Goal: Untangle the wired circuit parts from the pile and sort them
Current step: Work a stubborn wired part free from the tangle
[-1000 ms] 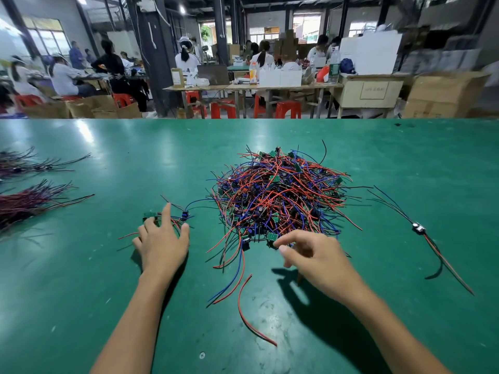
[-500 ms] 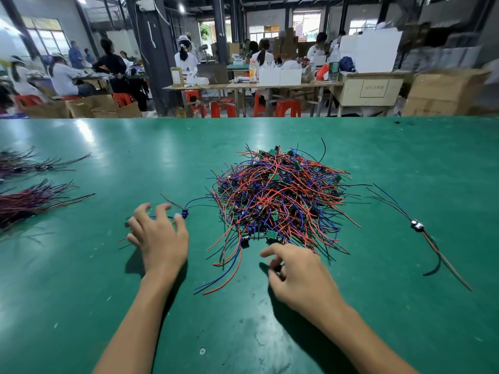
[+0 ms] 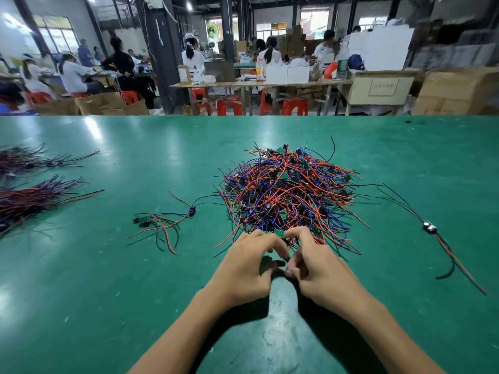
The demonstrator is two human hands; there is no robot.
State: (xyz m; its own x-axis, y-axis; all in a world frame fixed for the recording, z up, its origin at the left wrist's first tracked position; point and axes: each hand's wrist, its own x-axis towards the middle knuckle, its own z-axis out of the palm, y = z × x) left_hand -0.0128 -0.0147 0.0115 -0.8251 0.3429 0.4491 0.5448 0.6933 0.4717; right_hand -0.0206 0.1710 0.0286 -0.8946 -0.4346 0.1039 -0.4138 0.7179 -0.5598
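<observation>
The tangled pile of red, blue and black wires with small green circuit boards (image 3: 286,193) sits in the middle of the glossy green counter (image 3: 81,292). Both hands meet at its near edge. The left hand (image 3: 243,271) has its fingers curled with the fingertips drawn together, and the right hand (image 3: 318,271) is curled the same way, thumb and forefinger close; they work at the strands right at the pile's rim, beside a small green board (image 3: 279,233), but what exactly each one pinches cannot be told.

To the left of the pile, apart from it, lies a small loose cluster of wired green boards (image 3: 159,222). Well to the right lies a single wired part with a black component (image 3: 429,227). At the far left edge rest two bundles of straightened red and dark wires (image 3: 35,198).
</observation>
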